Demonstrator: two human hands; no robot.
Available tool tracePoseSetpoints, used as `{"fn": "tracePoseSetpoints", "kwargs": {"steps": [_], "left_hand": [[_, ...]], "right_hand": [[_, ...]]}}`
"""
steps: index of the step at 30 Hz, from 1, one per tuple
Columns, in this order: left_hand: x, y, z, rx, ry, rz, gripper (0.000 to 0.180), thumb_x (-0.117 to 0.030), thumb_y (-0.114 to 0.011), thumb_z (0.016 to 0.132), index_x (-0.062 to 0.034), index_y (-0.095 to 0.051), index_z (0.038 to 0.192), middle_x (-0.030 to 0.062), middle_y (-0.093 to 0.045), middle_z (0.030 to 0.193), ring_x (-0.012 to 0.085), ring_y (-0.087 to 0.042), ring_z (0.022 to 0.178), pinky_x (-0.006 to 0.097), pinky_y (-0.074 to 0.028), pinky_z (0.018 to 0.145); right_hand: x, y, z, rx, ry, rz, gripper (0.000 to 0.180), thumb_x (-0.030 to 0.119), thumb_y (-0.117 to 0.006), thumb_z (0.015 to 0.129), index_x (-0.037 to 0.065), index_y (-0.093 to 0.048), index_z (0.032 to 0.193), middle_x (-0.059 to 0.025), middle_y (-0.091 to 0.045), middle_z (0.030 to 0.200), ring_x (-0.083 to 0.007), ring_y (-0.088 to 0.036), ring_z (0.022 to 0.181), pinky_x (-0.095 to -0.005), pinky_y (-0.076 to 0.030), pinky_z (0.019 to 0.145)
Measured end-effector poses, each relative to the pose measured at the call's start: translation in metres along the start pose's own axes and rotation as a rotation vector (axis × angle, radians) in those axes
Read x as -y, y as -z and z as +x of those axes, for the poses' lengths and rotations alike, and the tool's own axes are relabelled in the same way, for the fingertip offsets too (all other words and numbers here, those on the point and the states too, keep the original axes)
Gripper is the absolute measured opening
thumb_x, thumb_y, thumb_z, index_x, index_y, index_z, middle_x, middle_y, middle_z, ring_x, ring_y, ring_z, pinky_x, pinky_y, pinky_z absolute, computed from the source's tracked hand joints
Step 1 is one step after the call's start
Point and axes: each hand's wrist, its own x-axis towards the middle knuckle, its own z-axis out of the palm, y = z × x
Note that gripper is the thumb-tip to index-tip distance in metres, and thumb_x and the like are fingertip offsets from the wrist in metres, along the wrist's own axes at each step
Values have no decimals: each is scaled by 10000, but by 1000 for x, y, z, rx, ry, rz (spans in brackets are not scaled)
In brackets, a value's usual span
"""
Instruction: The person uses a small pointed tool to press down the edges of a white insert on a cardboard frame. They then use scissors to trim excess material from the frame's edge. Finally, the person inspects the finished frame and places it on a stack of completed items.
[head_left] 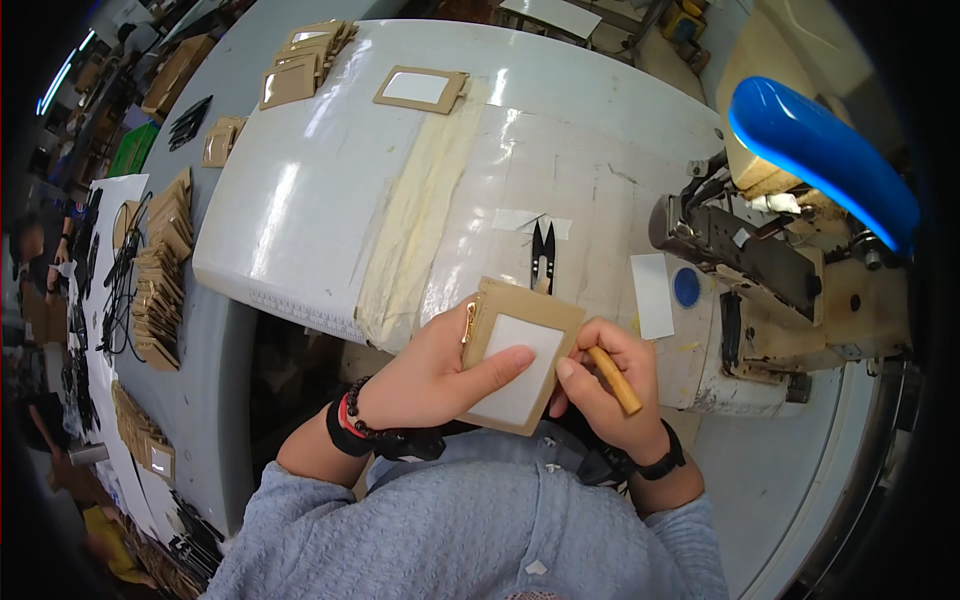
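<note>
Left hand [432,362] clamped on tan card holder [530,336] just before black snips [543,252], right fingers at its edge, gripping wooden stick [614,380]; likely edge-working, calling for steady hold.

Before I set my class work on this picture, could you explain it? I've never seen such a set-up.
No robot here: a person works bare-handed, seen by a head-worn fisheye camera that bends straight edges. The left hand holds a tan holder with a white window; the right hand grips a light-brown stick and touches the holder's edge. On the table lie black snips, a white card and a blue disc, with another holder farther off. At the right is what looks like a sewing machine.
</note>
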Motion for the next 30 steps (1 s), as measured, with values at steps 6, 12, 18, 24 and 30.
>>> {"fn": "tracePoseSetpoints", "kwargs": {"steps": [6, 12, 18, 24, 30], "left_hand": [[-1, 0, 3, 39, 24, -84, 390, -162, -529, 955, 20, -423, 1284, 112, -590, 1133, 151, -577, 1025, 305, -479, 873], [2, -1, 2, 25, -52, 36, 386, -170, -538, 953, 27, -438, 1269, 109, -590, 1134, 150, -567, 1025, 302, -467, 877], [2, -1, 2, 13, 5, 26, 413, -175, -584, 931, 21, -454, 1271, 101, -591, 1157, 149, -554, 1063, 294, -451, 899], [-3, -2, 2, 61, 32, -56, 378, -162, -540, 948, 27, -446, 1262, 116, -578, 1147, 155, -559, 1046, 314, -464, 890], [4, -5, 1, 6, -24, 49, 399, -167, -576, 934, 15, -452, 1267, 102, -589, 1150, 143, -555, 1051, 297, -456, 893]], "right_hand": [[-4, 3, -1, 16, 65, 22, 99, 52, -578, 886, -33, -528, 896, -46, -584, 758, -72, -594, 630, -212, -506, 535], [1, 4, -1, 27, 47, -34, 91, 49, -580, 881, -20, -521, 872, -38, -581, 720, -72, -589, 591, -203, -493, 526], [0, 5, 0, 18, 28, -39, 91, 50, -579, 880, -16, -519, 863, -35, -580, 707, -68, -586, 580, -199, -486, 516], [-6, 4, -2, -15, 49, 23, 93, 55, -575, 883, -14, -518, 858, -36, -581, 705, -61, -581, 582, -199, -486, 516], [-4, 7, -2, 10, 54, -104, 104, 60, -587, 882, -12, -516, 856, -35, -579, 693, -60, -581, 586, -206, -497, 530]]}}
